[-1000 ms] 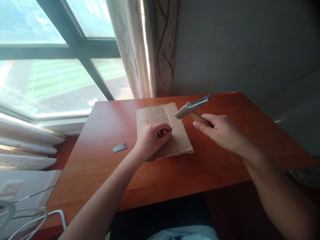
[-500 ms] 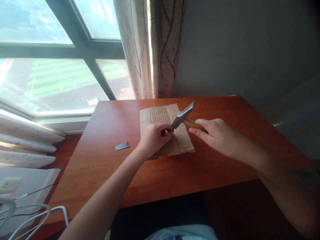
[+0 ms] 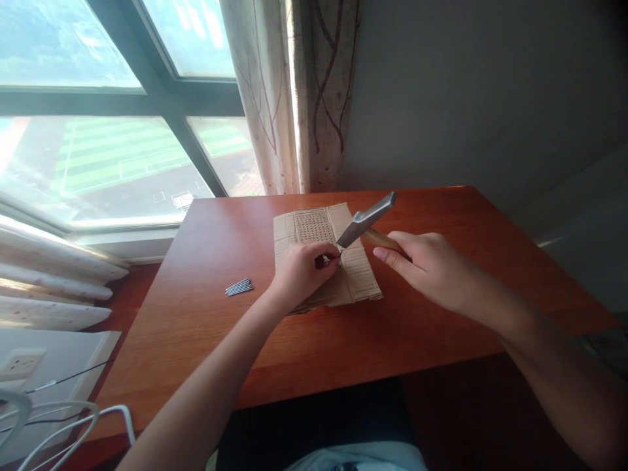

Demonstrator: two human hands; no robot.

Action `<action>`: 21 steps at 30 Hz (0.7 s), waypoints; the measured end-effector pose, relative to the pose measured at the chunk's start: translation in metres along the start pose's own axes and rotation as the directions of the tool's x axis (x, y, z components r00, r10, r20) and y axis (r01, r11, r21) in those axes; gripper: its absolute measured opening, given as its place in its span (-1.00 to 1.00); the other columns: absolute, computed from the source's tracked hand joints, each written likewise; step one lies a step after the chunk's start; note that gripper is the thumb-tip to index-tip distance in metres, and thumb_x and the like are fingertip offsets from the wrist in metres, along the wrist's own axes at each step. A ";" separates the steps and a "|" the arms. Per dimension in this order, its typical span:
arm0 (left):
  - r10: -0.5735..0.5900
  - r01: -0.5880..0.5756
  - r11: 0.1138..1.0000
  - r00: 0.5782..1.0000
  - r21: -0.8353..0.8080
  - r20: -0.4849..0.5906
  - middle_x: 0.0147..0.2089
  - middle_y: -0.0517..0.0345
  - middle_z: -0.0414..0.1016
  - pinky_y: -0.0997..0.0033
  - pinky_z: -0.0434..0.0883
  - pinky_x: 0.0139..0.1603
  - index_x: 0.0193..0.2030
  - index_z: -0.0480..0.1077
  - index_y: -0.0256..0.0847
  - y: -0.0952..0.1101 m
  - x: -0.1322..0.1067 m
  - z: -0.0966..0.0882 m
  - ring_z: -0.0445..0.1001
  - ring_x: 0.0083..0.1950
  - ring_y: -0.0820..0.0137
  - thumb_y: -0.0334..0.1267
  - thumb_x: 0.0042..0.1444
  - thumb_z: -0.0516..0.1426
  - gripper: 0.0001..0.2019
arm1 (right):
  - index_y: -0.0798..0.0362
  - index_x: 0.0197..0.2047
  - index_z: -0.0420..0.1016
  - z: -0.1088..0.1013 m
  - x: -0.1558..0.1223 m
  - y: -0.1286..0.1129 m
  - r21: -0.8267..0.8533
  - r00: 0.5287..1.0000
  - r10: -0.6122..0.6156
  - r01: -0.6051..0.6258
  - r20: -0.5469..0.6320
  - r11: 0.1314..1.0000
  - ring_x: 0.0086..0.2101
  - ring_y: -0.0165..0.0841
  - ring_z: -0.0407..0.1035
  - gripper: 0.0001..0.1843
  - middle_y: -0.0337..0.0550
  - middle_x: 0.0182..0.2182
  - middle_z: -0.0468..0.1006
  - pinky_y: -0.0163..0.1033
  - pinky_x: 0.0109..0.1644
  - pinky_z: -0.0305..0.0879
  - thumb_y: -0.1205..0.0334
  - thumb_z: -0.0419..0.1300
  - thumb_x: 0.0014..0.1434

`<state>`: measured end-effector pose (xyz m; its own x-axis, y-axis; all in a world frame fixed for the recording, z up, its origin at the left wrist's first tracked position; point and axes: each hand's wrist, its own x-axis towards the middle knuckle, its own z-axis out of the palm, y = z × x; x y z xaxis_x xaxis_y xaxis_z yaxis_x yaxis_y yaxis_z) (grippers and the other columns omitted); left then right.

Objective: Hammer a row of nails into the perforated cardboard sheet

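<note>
My right hand (image 3: 419, 258) is closed round the wooden handle of a hammer (image 3: 366, 221). The steel head is tilted, its lower face just above the fingertips of my left hand (image 3: 307, 267). Thumb and forefinger of that left hand are pinched together on a nail (image 3: 341, 252), of which only a small dark bit shows. Beneath the left hand lies a piece of corrugated cardboard (image 3: 360, 278), partly covered by it. A panel with rows of small holes (image 3: 314, 226) is at the cardboard's far side. Several loose nails (image 3: 239, 286) lie in a bundle left of the left wrist.
Everything rests on a reddish-brown wooden table (image 3: 294, 360). A window (image 3: 118, 150) and a patterned curtain (image 3: 275, 98) stand behind it, with a grey wall at right. White cables (image 3: 73, 418) loop near the lower left, beside a wall socket (image 3: 22, 363).
The hammer head has risen slightly up and to the right, away from my left fingertips. My right hand has shifted a little to the right with it. My left hand stays in place.
</note>
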<state>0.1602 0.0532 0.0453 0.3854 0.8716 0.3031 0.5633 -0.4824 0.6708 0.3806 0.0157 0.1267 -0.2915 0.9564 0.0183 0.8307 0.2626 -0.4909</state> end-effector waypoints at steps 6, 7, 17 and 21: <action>0.041 -0.041 0.999 0.999 -0.029 -0.009 -0.18 0.15 0.59 0.47 0.37 -0.31 -0.29 0.55 -0.19 -0.001 0.000 0.000 0.42 -0.40 0.51 -0.39 0.12 0.19 -0.90 | -0.01 -0.49 0.15 0.000 -0.002 -0.001 -0.004 1.000 -0.006 0.006 0.004 1.000 -0.61 -0.46 0.17 -0.56 -0.34 -0.64 0.29 -0.29 -0.51 -0.01 -0.04 0.01 0.36; 0.046 -0.046 0.998 0.999 -0.037 -0.011 -0.16 0.15 0.58 0.47 0.37 -0.33 -0.29 0.55 -0.19 -0.001 0.000 0.000 0.40 -0.42 0.52 -0.39 0.12 0.19 -0.90 | -0.01 -0.49 0.15 0.001 -0.002 -0.001 -0.001 1.000 -0.004 0.004 0.002 1.000 -0.60 -0.46 0.18 -0.57 -0.33 -0.63 0.30 -0.29 -0.51 -0.01 -0.03 0.01 0.37; 0.062 -0.062 0.997 0.998 0.048 0.015 -0.16 0.12 0.57 0.45 0.36 -0.34 -0.34 0.54 -0.22 -0.002 0.000 0.002 0.44 -0.34 0.46 -0.40 0.10 0.20 -0.93 | 0.00 -0.47 0.20 0.011 -0.001 0.001 -0.017 0.998 0.034 -0.033 0.061 0.999 -0.57 -0.44 0.26 -0.58 -0.30 -0.59 0.38 -0.29 -0.48 0.02 -0.04 0.00 0.36; 0.066 -0.072 0.995 0.994 0.071 0.083 -0.19 0.12 0.55 0.43 0.37 -0.28 -0.36 0.51 -0.23 0.001 0.002 -0.003 0.46 -0.27 0.42 -0.41 0.12 0.17 -0.91 | 0.00 -0.46 0.21 0.013 -0.001 0.003 -0.006 0.994 0.049 -0.048 0.094 0.999 -0.54 -0.41 0.29 -0.58 -0.28 -0.57 0.41 -0.28 -0.47 0.03 -0.05 -0.02 0.37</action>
<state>0.1592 0.0549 0.0487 0.4812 0.8273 0.2900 0.5847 -0.5493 0.5970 0.3775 0.0139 0.1139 -0.2939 0.9519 -0.0872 0.8468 0.2170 -0.4856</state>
